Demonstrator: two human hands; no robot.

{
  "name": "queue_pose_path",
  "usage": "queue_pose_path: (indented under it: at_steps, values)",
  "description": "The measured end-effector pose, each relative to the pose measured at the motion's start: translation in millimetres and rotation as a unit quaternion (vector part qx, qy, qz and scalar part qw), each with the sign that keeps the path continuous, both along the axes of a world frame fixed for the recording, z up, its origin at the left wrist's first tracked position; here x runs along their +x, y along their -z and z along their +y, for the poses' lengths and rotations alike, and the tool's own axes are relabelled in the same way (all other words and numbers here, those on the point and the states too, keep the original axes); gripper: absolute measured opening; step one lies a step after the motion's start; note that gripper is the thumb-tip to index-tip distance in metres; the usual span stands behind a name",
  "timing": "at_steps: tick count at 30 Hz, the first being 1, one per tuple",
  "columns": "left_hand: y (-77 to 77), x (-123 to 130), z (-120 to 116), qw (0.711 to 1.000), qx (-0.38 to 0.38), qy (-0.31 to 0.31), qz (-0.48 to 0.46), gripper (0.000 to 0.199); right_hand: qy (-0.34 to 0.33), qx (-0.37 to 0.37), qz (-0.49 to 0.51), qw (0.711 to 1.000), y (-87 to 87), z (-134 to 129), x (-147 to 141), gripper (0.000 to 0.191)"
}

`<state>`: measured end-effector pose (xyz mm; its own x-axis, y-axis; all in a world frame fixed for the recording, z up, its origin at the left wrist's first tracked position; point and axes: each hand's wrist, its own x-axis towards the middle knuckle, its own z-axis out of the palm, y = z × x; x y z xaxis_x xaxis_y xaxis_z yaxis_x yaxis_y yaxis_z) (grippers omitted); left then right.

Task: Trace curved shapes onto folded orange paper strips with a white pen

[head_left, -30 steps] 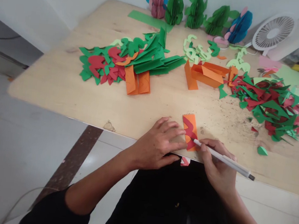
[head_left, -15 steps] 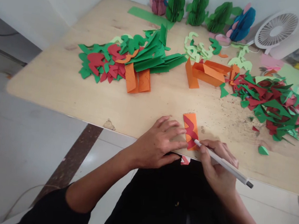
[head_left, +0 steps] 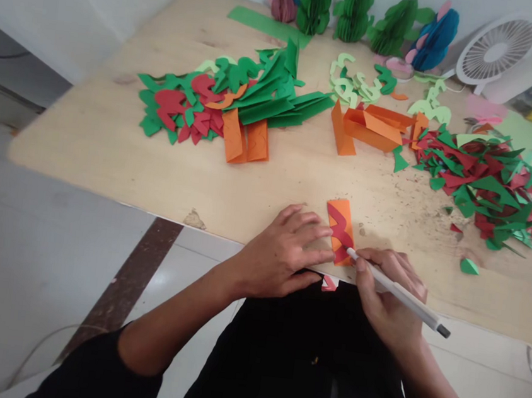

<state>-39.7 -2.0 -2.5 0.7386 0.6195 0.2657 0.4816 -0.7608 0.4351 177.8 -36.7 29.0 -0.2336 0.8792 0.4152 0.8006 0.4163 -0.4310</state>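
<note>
Near the table's front edge lies an orange paper strip [head_left: 346,210] with a wavy red paper cutout [head_left: 338,222] on top of it. My left hand [head_left: 289,249] rests with fingers spread, its fingertips on the left side of the cutout and strip. In my right hand [head_left: 389,294] is a white pen [head_left: 403,296], its tip at the right edge of the red cutout. Whether the tip has left a line there is too small to see.
Green and red cutouts [head_left: 171,103] with folded orange paper [head_left: 246,140] lie to the left. Orange folded strips [head_left: 373,128] lie beyond my hands. Red and green scraps [head_left: 486,184] pile up at right. Honeycomb paper figures [head_left: 355,12] and a white fan [head_left: 495,52] stand behind.
The view has shifted very slightly. Both hands, the pen and the paper stay in nearly the same place, with the pen tip still beside the red cutout.
</note>
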Motion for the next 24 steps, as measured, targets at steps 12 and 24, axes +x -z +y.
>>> queue_pose_path:
  at_steps: [12,24]
  values:
    - [0.0,-0.2,-0.3,1.000,0.009,-0.001,0.005,0.031,0.002,-0.004,0.004,1.000,-0.7,-0.3,-1.1,0.009]
    - [0.1,-0.4,-0.7,1.000,0.021,-0.004,0.003,0.029,-0.002,-0.008,0.000,1.000,-2.9,-1.3,-4.0,0.011]
